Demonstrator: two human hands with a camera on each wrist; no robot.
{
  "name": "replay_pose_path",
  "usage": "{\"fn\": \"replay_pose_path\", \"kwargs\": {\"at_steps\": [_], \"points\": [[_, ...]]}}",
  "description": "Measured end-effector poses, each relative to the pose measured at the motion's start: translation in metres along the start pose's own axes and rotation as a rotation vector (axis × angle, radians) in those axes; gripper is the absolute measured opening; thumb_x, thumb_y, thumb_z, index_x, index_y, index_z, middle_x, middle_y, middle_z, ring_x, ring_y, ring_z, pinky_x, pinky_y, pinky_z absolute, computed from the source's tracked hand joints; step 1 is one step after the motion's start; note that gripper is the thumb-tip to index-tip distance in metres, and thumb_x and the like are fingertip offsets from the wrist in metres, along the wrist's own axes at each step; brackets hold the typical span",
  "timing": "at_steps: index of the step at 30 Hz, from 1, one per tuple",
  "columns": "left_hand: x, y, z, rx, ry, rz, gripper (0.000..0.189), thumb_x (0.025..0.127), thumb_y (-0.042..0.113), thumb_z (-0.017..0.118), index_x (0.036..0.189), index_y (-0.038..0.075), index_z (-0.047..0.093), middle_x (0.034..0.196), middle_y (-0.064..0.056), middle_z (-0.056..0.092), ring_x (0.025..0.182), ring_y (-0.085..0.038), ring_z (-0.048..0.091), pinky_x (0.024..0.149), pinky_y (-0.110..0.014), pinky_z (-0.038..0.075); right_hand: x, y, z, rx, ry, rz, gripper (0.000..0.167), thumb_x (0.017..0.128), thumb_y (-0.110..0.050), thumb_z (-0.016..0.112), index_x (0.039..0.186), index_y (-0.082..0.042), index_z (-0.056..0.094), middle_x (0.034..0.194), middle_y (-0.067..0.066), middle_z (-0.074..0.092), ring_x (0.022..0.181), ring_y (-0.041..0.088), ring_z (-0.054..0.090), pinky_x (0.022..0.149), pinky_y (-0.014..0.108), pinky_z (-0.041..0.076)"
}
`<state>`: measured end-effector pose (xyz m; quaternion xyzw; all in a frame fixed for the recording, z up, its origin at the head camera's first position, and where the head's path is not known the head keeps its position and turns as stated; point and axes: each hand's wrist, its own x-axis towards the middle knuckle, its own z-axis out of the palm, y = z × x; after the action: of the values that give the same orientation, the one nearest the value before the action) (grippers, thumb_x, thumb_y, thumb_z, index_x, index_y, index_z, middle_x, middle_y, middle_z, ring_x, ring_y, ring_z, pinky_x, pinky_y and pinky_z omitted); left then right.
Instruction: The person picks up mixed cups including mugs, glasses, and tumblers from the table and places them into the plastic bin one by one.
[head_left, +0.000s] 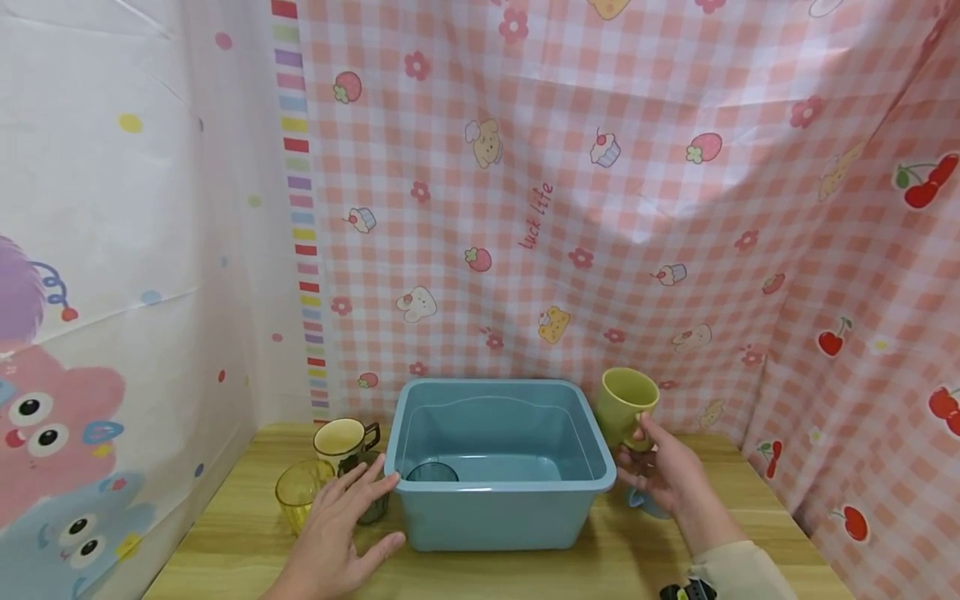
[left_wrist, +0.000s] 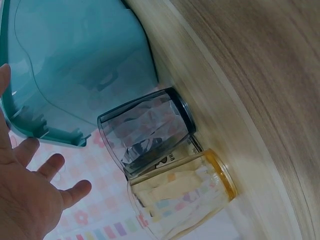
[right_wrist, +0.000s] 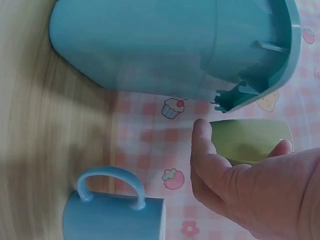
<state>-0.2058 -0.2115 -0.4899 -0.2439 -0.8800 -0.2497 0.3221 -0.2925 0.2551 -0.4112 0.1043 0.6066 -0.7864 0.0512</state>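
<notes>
yellow glass (head_left: 295, 493) stands beside the left hand (head_left: 341, 527), whose spread fingers hold nothing at the blue tub (head_left: 491, 518). to the right of the tub, the right hand (head_left: 670, 473) grips the green cup (head_left: 618, 417) in the air. this step seems lifting; the next move calls for a steady grip.
</notes>
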Motion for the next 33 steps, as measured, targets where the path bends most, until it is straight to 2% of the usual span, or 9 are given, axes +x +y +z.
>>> {"fn": "replay_pose_path", "kwargs": {"at_steps": [8,17,25,33], "points": [[0.0,0.0,0.0,-0.002,-0.031,-0.03,0.076,0.086,0.038,0.09,0.154,0.032,0.057,0.165,-0.008,0.053,0.142,-0.044,0.055,0.102,-0.076,0.044,-0.004,-0.013,-0.002,-0.023,-0.018,-0.011,0.045,0.112,-0.049,0.05,0.079,-0.02,0.06,0.096,0.001,0.061,0.098,0.018,0.063,0.092,0.039,0.062],[-0.001,-0.001,0.0,0.008,-0.03,-0.04,0.077,0.084,0.035,0.091,0.154,0.032,0.057,0.166,-0.006,0.052,0.143,-0.043,0.055,0.102,-0.077,0.044,-0.01,-0.03,-0.001,-0.037,-0.043,-0.026,0.044,0.11,-0.054,0.051,0.081,-0.022,0.06,0.104,0.0,0.061,0.102,0.016,0.063,0.097,0.039,0.062],[0.0,0.001,-0.001,0.003,-0.05,-0.058,0.075,0.087,0.04,0.089,0.154,0.033,0.057,0.165,-0.007,0.052,0.145,-0.042,0.053,0.104,-0.077,0.043,-0.016,-0.038,0.003,-0.055,-0.073,-0.044,0.044,0.109,-0.057,0.05,0.083,-0.023,0.057,0.119,0.003,0.06,0.108,0.016,0.067,0.101,0.041,0.061],[0.0,0.0,-0.001,0.002,-0.041,-0.044,0.076,0.086,0.038,0.089,0.154,0.034,0.056,0.166,-0.005,0.051,0.144,-0.043,0.054,0.104,-0.076,0.043,-0.018,-0.044,0.01,-0.069,-0.103,-0.057,0.043,0.108,-0.058,0.051,0.085,-0.023,0.056,0.127,0.01,0.058,0.106,0.017,0.07,0.1,0.04,0.062]]}}
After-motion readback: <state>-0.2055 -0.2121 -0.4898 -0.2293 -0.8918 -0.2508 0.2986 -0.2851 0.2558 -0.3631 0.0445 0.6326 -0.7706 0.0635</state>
